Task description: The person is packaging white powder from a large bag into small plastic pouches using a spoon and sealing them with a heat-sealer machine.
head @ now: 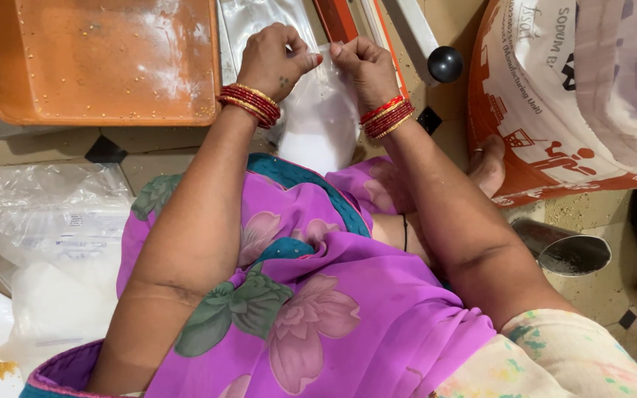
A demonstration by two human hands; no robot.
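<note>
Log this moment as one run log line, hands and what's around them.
left hand: pinching top of clear pouch of white powder | right hand: pinching same top | nearby: orange tray, metal scoop, large printed sack

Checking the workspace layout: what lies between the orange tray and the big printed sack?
In the head view, both hands, left hand and right hand, pinching a clear pouch of white powder.

A small home packing workshop — the work goes on down on a tiled floor [141, 158], not at a desk. A big printed bulk sack [554, 96], an orange plastic tray [97, 63] dusted with white powder, a metal scoop [573, 254] and filled clear plastic bags [46, 250] lie around — hand-packing of loose goods.
</note>
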